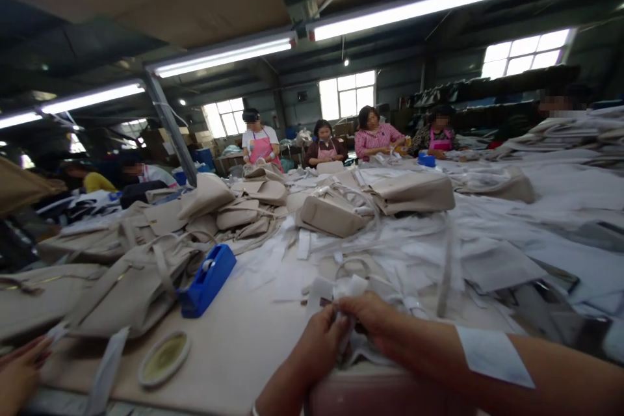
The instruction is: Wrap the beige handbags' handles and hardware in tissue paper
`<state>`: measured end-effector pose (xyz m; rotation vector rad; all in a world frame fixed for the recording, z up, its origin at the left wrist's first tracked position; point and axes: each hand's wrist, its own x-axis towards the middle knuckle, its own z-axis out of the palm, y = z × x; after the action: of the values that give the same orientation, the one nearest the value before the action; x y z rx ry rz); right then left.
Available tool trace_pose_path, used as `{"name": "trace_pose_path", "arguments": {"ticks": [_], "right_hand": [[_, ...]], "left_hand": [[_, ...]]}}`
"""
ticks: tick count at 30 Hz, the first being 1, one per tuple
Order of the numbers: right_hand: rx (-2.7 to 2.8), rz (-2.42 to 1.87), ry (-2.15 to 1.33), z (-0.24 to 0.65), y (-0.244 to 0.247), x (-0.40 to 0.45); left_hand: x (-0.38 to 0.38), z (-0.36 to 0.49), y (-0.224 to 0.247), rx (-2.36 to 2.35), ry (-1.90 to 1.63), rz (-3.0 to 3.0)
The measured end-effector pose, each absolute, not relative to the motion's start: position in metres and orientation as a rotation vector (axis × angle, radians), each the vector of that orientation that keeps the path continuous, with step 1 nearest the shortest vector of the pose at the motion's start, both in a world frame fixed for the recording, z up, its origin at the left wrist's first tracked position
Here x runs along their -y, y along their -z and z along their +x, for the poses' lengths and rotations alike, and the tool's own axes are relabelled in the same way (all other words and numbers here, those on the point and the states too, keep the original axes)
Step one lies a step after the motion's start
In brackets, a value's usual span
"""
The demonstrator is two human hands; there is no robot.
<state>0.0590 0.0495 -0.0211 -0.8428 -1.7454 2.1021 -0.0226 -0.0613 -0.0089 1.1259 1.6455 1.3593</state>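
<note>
My left hand and my right hand meet at the lower middle, fingers pinched together. Between them is white wrapping, which looks like thin paper or foam, beside a small dark metal-looking piece. My fingers hide much of it. Below my hands, close to me, lies a pale bag, blurred and partly covered by my forearms. A light strap loop arches just beyond my fingers. On my right forearm sticks a white patch.
A blue tape dispenser and a round dish stand to the left. Beige handbags and white sheets cover much of the table. Another person's hand reaches in at left. Several co-workers stand or sit beyond.
</note>
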Motion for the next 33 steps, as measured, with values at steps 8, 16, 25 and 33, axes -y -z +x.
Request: {"name": "trace_pose_path", "arguments": {"ticks": [8,16,25,33], "right_hand": [[1.258,-1.091,-2.243,0.071,0.004,-0.046],[1.143,-1.104,-2.292,0.068,0.001,-0.045],[1.098,-1.07,-2.378,0.068,0.0,-0.044],[1.232,-0.974,-2.343,0.069,-0.008,-0.046]], "left_hand": [[0.063,-0.021,0.017,-1.496,-1.332,0.829],[0.062,-0.022,0.011,-1.565,-1.377,0.671],[0.059,-0.022,0.017,-1.505,-1.421,0.556],[0.063,-0.023,0.016,-1.72,-1.478,0.679]]}}
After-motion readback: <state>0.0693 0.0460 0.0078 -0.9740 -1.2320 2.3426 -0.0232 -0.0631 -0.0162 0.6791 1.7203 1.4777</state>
